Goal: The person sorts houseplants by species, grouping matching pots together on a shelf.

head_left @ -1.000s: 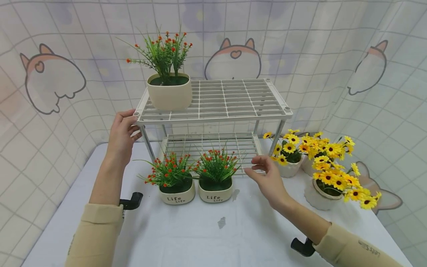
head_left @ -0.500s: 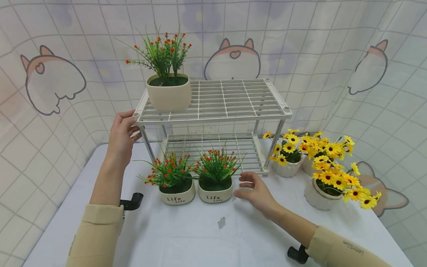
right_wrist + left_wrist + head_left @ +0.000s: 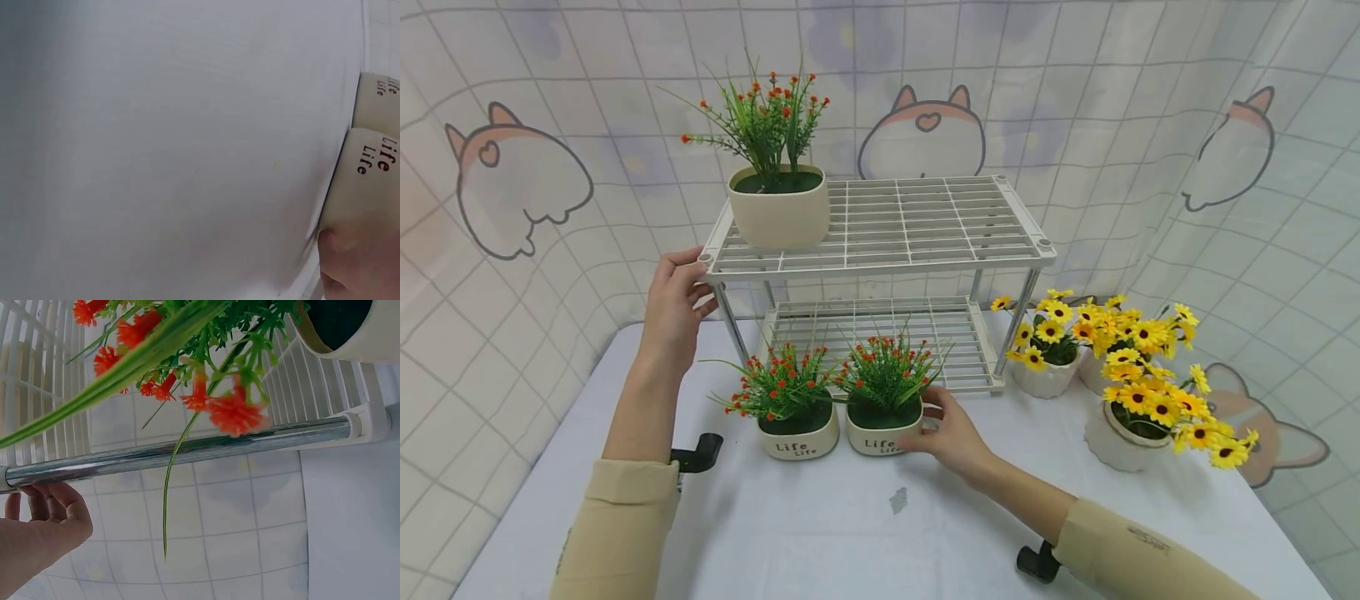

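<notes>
My left hand [image 3: 672, 308] holds the left front corner of a white two-tier wire shelf [image 3: 880, 271]; in the left wrist view its curled fingers [image 3: 69, 500] lie against the metal post [image 3: 187, 452]. On the white table, my right hand [image 3: 953, 437] grips the right end of a cream flowerpot [image 3: 868, 439] lettered "Life", thumb at the front and fingers along the side. Red-flowered greenery [image 3: 887, 371] grows from that pot. Close at its left stands a matching flowerpot [image 3: 797, 442]. The right wrist view shows the thumb side of the hand [image 3: 362, 262] against the lettered pot [image 3: 362, 187].
Another cream pot [image 3: 780, 212] with red flowers stands at the left of the shelf's upper tier. The lower tier [image 3: 958, 342] lies behind the front pots. Several white pots [image 3: 1045, 382] of yellow flowers stand right of the shelf. A tiled-pattern curtain [image 3: 1075, 50] surrounds the table.
My right hand has moved left and down from beside the shelf's lower tier to the right-hand "Life" pot and now grips it. The left hand has stayed on the shelf corner.
</notes>
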The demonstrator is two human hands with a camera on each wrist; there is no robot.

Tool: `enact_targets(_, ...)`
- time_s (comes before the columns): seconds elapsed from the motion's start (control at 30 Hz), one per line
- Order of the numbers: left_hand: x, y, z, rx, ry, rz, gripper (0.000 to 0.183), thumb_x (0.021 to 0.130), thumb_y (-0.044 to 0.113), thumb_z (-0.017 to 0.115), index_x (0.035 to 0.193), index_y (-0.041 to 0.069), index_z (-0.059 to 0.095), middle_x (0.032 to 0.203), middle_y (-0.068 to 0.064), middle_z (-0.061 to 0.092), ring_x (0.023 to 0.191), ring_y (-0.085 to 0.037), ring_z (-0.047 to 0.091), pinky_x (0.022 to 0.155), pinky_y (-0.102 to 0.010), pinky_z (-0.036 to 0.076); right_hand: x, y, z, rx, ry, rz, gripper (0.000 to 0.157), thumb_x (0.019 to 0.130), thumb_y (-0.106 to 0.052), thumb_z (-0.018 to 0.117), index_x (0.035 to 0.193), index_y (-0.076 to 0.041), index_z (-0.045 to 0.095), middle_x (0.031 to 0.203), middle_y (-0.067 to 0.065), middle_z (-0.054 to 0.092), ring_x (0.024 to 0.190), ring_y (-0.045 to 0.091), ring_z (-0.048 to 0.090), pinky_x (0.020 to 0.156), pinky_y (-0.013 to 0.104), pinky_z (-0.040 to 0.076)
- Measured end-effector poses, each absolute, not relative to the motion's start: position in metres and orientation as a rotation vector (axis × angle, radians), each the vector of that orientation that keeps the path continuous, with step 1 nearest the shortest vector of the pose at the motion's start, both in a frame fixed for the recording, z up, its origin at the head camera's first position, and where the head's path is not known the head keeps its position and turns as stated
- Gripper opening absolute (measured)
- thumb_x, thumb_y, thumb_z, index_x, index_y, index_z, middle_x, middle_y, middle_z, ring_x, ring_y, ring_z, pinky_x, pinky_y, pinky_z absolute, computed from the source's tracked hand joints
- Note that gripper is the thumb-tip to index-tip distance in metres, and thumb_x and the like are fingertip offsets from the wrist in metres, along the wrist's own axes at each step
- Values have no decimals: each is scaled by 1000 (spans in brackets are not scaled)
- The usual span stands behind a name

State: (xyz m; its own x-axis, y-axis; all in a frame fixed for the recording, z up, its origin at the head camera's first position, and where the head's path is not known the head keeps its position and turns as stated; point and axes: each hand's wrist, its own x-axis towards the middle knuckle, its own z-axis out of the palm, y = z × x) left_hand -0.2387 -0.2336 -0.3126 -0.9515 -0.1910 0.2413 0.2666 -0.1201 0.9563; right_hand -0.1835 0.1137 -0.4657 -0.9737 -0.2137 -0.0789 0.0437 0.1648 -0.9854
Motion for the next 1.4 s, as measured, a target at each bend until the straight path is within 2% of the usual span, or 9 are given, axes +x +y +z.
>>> enact_targets(0.23,-239,-234,-313,-84,-1852,-2143,18,106,20,48,123,18,52,120,-3,56,100,-15,56,87,-30,41,-189,109,-467,-193,2261,-1889,83,73,-2,91,143,0,46,143,15,51,137,38,43,107,53,42)
enact_targets(0.5,-240,-236,-313,-86,-1863,-2127,20,106,22,48,125,19,52,124,-3,56,102,-16,56,89,-33,39,-195,111,-471,-236,2298,-1854,81,74,-7,93,142,-5,49,139,13,54,133,35,48,103,51,45)
enact_targets(0.83,-240,-234,-312,-84,-1864,-2124,18,106,20,47,123,19,52,125,-6,55,103,-17,55,90,-33,39,-198,112,-473,-209,2301,-1868,88,73,-1,92,147,-1,43,146,16,50,140,38,42,106,52,43)
enact_targets(1.1,-240,-235,-312,-85,-1862,-2138,19,106,21,48,124,19,51,122,-3,56,102,-16,55,88,-32,39,-195,114,-469,-245,2315,-1848,84,75,-8,93,145,-4,47,145,13,52,139,37,44,105,50,44)
enact_targets(1.4,-239,-235,-313,-82,-1869,-2139,19,106,21,47,125,19,51,123,-5,55,102,-16,55,88,-31,40,-191,125,-468,-203,2417,-1767,90,71,-19,97,146,-9,47,144,9,53,137,34,46,110,58,35)
